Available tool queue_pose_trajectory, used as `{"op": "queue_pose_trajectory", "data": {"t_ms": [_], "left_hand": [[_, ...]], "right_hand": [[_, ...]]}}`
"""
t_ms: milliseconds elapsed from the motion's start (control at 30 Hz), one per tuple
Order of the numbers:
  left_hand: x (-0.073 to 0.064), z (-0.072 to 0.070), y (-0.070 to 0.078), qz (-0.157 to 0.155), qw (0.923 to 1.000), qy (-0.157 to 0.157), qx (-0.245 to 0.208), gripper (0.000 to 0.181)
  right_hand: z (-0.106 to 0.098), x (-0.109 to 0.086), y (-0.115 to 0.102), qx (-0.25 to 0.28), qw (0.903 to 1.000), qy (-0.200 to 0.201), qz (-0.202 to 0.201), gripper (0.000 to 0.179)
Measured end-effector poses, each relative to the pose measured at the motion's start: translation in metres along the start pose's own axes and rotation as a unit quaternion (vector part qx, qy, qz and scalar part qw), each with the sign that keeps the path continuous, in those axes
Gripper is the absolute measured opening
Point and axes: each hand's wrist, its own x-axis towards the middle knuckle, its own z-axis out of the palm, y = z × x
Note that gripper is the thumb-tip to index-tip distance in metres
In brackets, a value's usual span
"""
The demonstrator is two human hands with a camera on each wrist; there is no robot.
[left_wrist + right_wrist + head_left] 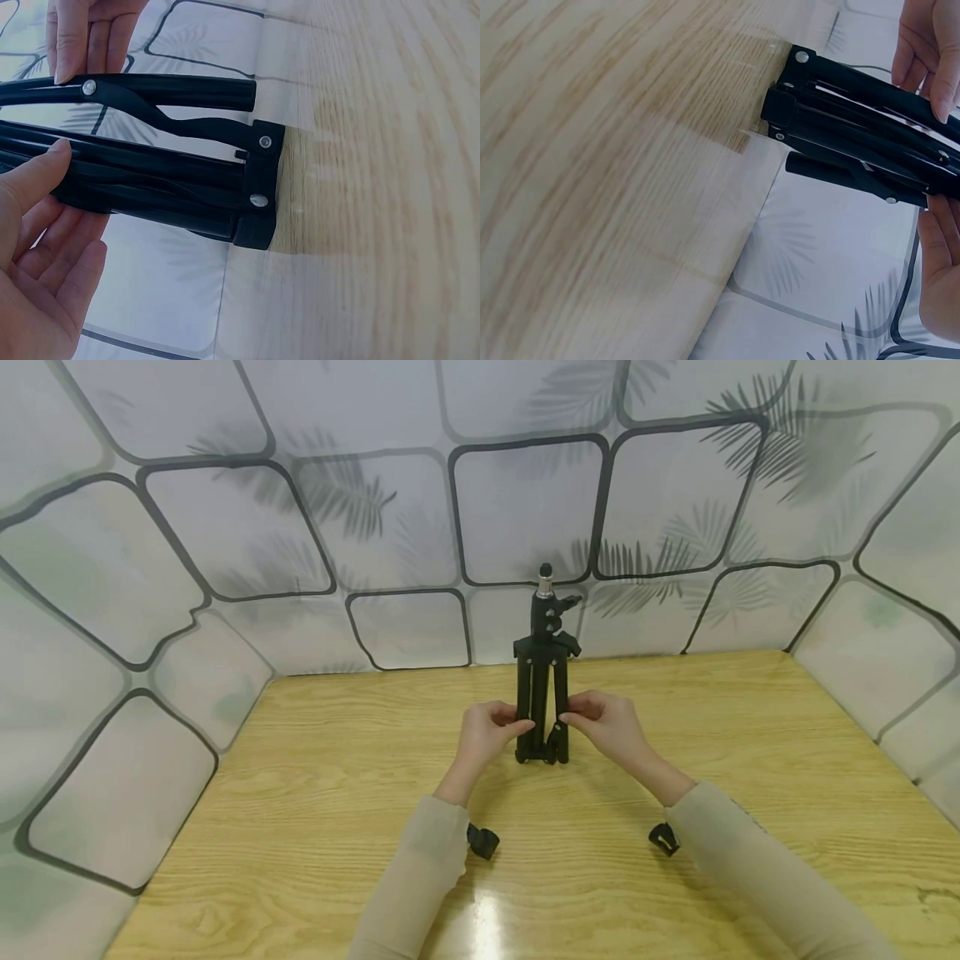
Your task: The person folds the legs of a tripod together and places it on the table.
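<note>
A black tripod stand [542, 693] stands upright on the table with its legs folded close together. Its silver-tipped post [545, 581] and a side knob [570, 602] are at the top. On the left, my left hand [486, 737] pinches a leg between thumb and fingers. My right hand [613, 727] grips the right-hand leg from the other side. The left wrist view shows that leg slightly apart from the others, joined by a curved brace [180, 124] to the bottom bracket [262, 184]. In the right wrist view, the folded legs [855, 120] pass between both hands.
The stand is on a light wood-grain table [315, 827]. Behind and beside it hangs a pale cloth [405, 527] with dark outlines and leaf prints. Small black wrist-worn pieces show beside the left sleeve [420, 877] and the right sleeve [750, 860].
</note>
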Motion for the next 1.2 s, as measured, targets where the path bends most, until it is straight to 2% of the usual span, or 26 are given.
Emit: {"op": "queue_pose_trajectory", "data": {"t_ms": [700, 1200], "left_hand": [[0.0, 0.0011, -0.0014, 0.002, 1.0, 0.005, -0.006, 0.022], [0.0004, 0.0014, -0.0022, 0.009, 0.9998, 0.003, -0.017, 0.021]], "right_hand": [[0.0046, 0.002, 0.0032, 0.005, 0.9999, 0.01, -0.007, 0.016], [0.0053, 0.0036, 0.0015, 0.017, 0.9998, 0.005, 0.003, 0.016]]}}
